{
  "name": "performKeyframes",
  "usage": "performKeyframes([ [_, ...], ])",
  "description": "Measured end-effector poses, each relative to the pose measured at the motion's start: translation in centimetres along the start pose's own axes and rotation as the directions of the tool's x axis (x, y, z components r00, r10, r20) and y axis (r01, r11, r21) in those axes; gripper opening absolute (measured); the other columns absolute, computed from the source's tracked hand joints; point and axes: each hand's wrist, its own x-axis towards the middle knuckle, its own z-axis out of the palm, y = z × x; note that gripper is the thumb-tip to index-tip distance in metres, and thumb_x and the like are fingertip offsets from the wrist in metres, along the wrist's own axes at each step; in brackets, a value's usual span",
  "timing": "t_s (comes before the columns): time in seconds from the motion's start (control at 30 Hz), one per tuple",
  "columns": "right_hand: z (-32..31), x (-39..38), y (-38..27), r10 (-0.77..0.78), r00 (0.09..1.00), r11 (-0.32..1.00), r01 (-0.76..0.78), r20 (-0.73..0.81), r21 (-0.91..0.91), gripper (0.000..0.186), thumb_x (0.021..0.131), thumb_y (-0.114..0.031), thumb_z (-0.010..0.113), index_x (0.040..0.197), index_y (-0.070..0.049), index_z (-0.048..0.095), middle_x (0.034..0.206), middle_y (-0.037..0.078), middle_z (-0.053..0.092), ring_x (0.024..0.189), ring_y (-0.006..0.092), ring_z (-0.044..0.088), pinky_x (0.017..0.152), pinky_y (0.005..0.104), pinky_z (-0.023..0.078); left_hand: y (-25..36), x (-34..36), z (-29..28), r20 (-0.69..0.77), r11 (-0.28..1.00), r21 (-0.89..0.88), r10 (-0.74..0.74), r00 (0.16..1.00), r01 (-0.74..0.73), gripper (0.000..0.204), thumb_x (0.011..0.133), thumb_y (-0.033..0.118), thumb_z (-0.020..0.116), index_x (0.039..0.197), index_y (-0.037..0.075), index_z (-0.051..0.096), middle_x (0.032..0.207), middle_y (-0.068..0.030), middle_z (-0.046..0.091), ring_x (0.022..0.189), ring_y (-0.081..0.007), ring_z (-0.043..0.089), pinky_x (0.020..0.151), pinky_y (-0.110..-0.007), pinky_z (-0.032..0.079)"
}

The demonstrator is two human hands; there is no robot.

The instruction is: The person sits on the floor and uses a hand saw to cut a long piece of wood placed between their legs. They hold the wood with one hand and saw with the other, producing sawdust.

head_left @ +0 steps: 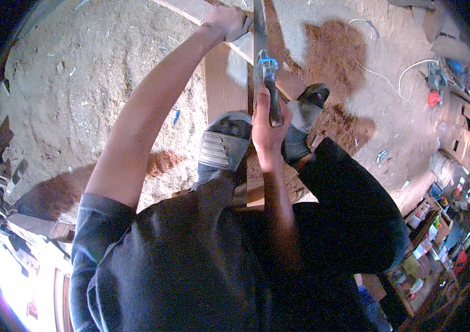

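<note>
My right hand (271, 128) is closed round the dark handle of a handsaw (260, 39), with something blue wrapped where handle and blade meet. The saw points away from me, and its blade runs out of the top of the picture. Just left of the blade, my left hand (227, 22) grips a long, pale wooden board (191, 9) with its fingers bent over the edge. This board slants from the upper left down to the right, passing by the blade. A wider plank (221, 83) lies below it, between my feet. Whether the teeth are in the wood, I cannot tell.
My sandalled feet, left (225, 141) and right (311, 105), stand either side of the saw. Reddish sawdust (334, 61) covers parts of the dirt floor. A pale cord (406, 74) lies at the right. Beyond it are a wooden crate (420, 216) of mixed items and cardboard (465, 130).
</note>
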Motion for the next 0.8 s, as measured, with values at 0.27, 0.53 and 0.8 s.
performKeyframes([
  [0.27, -0.4, -1.1, 0.5, -0.056, 0.998, 0.997, 0.057, 0.007, -0.051, 0.035, 0.094, -0.030, 0.057, 0.067, -0.008, 0.051, 0.058, -0.005, 0.047, 0.052, 0.0048, 0.042, 0.046, 0.0241, 0.032, 0.7, -0.4, -0.6, 0.054, 0.996, -0.019, -0.087, 0.995, 0.088, 0.047, 0.090, 0.039, 0.040, 0.092, 0.001, 0.066, 0.095, -0.0225, 0.066, 0.089, -0.0358, 0.065, 0.082, -0.047, 0.050],
  [0.53, -0.8, -2.5, 0.5, -0.136, 0.990, 0.990, 0.135, -0.032, -0.045, 0.031, 0.093, -0.024, 0.058, 0.069, -0.005, 0.051, 0.059, -0.006, 0.045, 0.055, 0.0045, 0.040, 0.049, 0.0250, 0.032, -0.2, -0.5, 1.2, -0.118, 0.998, -0.006, 0.058, 0.991, -0.059, 0.039, 0.088, 0.034, 0.040, 0.087, 0.002, 0.062, 0.080, -0.0223, 0.065, 0.074, -0.0385, 0.065, 0.066, -0.050, 0.052],
  [0.8, -0.9, -2.3, 0.9, -0.035, 0.999, 0.998, 0.033, -0.035, -0.052, 0.034, 0.092, -0.030, 0.060, 0.068, -0.007, 0.051, 0.057, -0.005, 0.046, 0.051, 0.0039, 0.041, 0.046, 0.0241, 0.031, -0.1, -0.3, 1.2, -0.139, 0.993, -0.093, 0.053, 0.989, -0.066, 0.036, 0.088, 0.035, 0.040, 0.088, 0.008, 0.063, 0.082, -0.0201, 0.066, 0.075, -0.0375, 0.065, 0.067, -0.050, 0.051],
])
